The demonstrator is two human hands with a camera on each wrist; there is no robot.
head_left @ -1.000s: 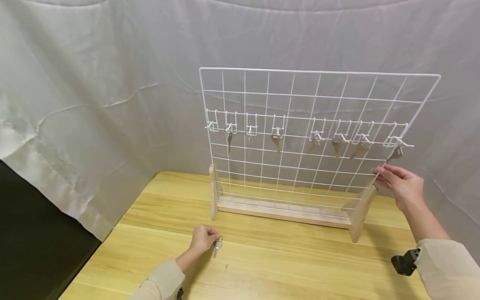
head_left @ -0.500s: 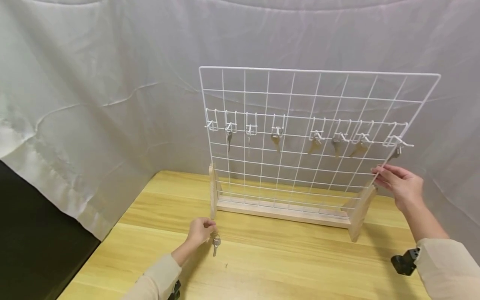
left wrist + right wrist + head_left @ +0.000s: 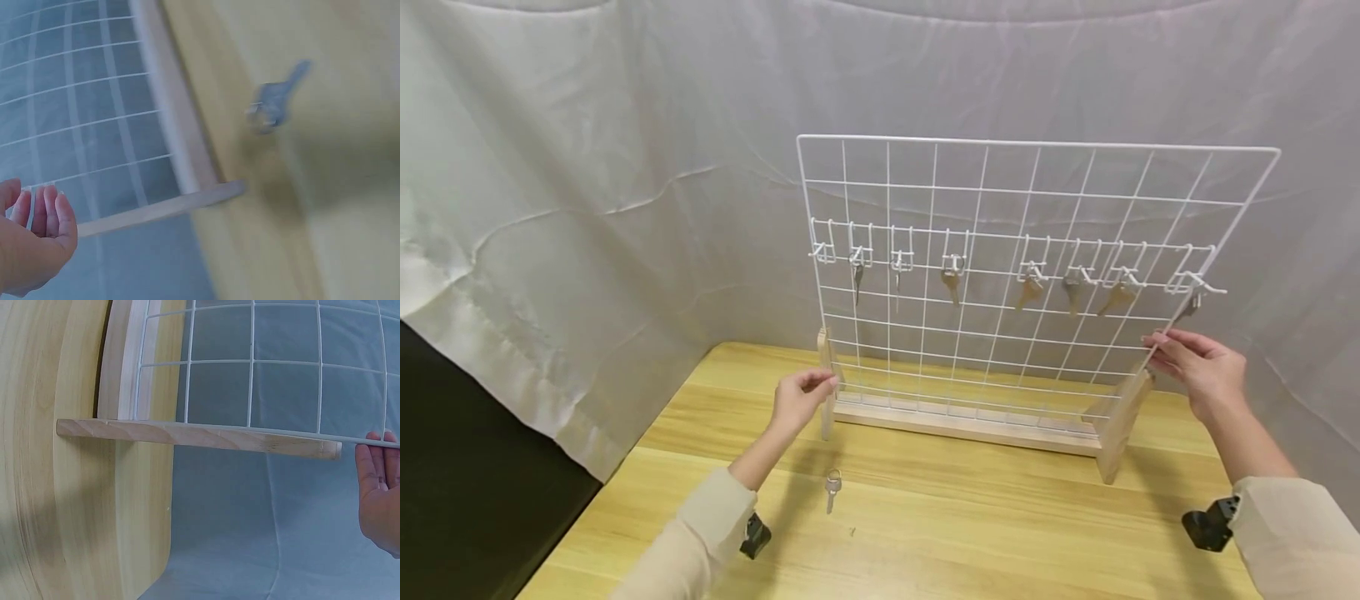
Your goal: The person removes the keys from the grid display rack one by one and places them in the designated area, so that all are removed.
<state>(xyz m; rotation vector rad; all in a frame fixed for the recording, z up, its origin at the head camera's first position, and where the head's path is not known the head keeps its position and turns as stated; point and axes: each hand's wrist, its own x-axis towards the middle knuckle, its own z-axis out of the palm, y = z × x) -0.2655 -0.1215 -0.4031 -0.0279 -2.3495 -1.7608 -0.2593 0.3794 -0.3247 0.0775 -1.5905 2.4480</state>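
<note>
A white wire grid rack (image 3: 988, 191) stands upright in its wooden base (image 3: 962, 427). My right hand (image 3: 1202, 373) grips the grid's right side wire just above the wooden foot (image 3: 1123, 433); the right wrist view shows the fingers (image 3: 373, 465) at that wire. My left hand (image 3: 797, 402) is in the air by the left wooden foot (image 3: 827, 417), fingers loosely bent, with nothing seen between them; whether it touches the rack I cannot tell. A silver key (image 3: 832, 492) on a ring lies on the table below it, blurred in the left wrist view.
Several keys, such as a brass key (image 3: 951, 285), hang from white hooks along the grid. The leftmost hook (image 3: 823, 252) is bare. A tiny scrap (image 3: 852, 532) lies on the wooden table (image 3: 970, 533). Grey cloth (image 3: 625, 100) surrounds the back and sides.
My left hand has let go of the silver key, left it on the table, and moved up towards the rack's left foot. My right hand stays on the grid's side wire.
</note>
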